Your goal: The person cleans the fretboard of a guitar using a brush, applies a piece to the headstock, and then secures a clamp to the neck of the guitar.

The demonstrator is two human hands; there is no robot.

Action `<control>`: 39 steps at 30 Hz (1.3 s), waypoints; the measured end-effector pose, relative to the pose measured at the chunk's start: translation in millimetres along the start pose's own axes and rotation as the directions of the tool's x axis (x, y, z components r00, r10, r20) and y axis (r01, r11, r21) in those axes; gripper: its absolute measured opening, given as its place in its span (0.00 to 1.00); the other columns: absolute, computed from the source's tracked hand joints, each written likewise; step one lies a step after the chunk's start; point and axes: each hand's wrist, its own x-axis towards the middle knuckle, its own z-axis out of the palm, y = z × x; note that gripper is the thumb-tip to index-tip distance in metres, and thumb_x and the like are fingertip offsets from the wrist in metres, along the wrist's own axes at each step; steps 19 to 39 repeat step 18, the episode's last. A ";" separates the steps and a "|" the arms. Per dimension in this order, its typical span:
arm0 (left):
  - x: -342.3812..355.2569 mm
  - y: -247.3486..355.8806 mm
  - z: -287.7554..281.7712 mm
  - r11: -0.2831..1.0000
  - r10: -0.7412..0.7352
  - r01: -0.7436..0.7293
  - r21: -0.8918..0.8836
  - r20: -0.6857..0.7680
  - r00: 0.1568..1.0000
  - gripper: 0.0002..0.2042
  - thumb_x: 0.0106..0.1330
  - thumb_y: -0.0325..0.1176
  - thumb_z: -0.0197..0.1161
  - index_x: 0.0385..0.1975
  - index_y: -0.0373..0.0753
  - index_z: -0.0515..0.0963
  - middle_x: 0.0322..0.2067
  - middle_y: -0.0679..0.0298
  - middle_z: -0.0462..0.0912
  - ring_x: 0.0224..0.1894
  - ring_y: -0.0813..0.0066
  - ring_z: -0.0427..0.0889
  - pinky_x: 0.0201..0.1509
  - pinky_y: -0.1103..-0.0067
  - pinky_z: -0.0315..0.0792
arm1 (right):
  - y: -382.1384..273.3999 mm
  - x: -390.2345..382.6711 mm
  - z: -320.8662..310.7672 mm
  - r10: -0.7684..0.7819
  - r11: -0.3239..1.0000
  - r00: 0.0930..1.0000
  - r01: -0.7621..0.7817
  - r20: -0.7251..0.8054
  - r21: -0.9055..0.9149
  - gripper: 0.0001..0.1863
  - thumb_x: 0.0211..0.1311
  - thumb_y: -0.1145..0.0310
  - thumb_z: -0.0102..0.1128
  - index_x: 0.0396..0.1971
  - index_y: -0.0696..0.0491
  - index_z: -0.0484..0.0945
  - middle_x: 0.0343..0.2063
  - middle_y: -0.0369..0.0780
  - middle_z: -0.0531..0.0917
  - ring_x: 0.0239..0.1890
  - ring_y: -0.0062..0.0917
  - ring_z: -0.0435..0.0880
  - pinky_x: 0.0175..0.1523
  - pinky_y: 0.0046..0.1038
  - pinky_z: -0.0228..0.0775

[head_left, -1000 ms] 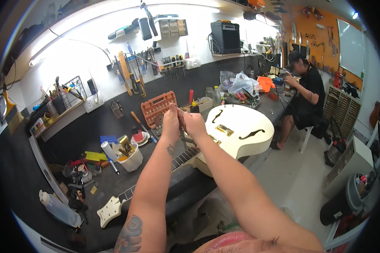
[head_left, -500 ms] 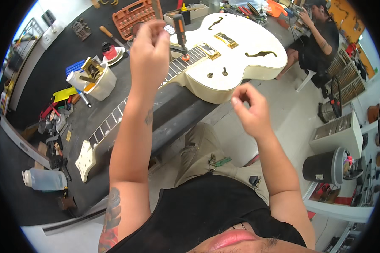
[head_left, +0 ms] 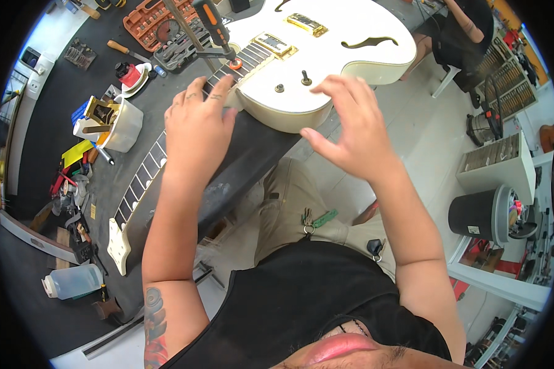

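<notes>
A white hollow-body guitar (head_left: 326, 49) lies on the dark workbench, its neck running toward the lower left. A clamp with a black and orange handle (head_left: 210, 21) stands over the upper fretboard, its orange pad (head_left: 236, 63) against the frets. My left hand (head_left: 197, 126) is open over the neck just below the clamp, fingers stretched toward the frets; whether it touches them I cannot tell. Close to the body's near edge, my right hand (head_left: 357, 129) is open, thumb and fingers apart, beside a small switch (head_left: 305, 78). The neck's middle is partly hidden behind my left hand.
A white tub of tools (head_left: 124, 126), a red-and-black bottle (head_left: 128, 74) and an orange socket case (head_left: 148, 27) stand on the bench. A bottle of bluish liquid (head_left: 77, 281) lies at the near left. A person (head_left: 465, 37) sits at the far right. A black bin (head_left: 477, 215) stands at right.
My left hand has come down from beside the clamp handle to the neck. My right hand has risen nearer the guitar body and its fingers have spread. The whole view has shifted slightly.
</notes>
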 end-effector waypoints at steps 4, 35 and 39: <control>7.0 -14.0 -2.8 0.996 -0.025 0.032 -0.085 0.088 0.996 0.24 0.73 0.37 0.68 0.68 0.46 0.78 0.56 0.48 0.85 0.55 0.44 0.85 0.60 0.60 0.79 | 20.7 11.2 23.6 -0.010 0.980 0.992 0.034 0.124 -0.197 0.41 0.47 0.52 0.84 0.62 0.48 0.79 0.65 0.47 0.74 0.67 0.45 0.73 0.72 0.50 0.58; -69.5 -102.8 -54.6 0.928 -0.252 0.320 -0.190 0.311 0.916 0.38 0.63 0.43 0.78 0.74 0.46 0.72 0.64 0.46 0.81 0.64 0.49 0.83 0.71 0.60 0.72 | 92.7 35.0 -3.5 0.122 0.977 0.984 -0.142 0.131 0.160 0.30 0.57 0.54 0.78 0.59 0.50 0.83 0.58 0.46 0.86 0.66 0.34 0.82 0.76 0.37 0.61; -69.5 -102.8 -54.6 0.928 -0.252 0.320 -0.190 0.311 0.916 0.38 0.63 0.43 0.78 0.74 0.46 0.72 0.64 0.46 0.81 0.64 0.49 0.83 0.71 0.60 0.72 | 92.7 35.0 -3.5 0.122 0.977 0.984 -0.142 0.131 0.160 0.30 0.57 0.54 0.78 0.59 0.50 0.83 0.58 0.46 0.86 0.66 0.34 0.82 0.76 0.37 0.61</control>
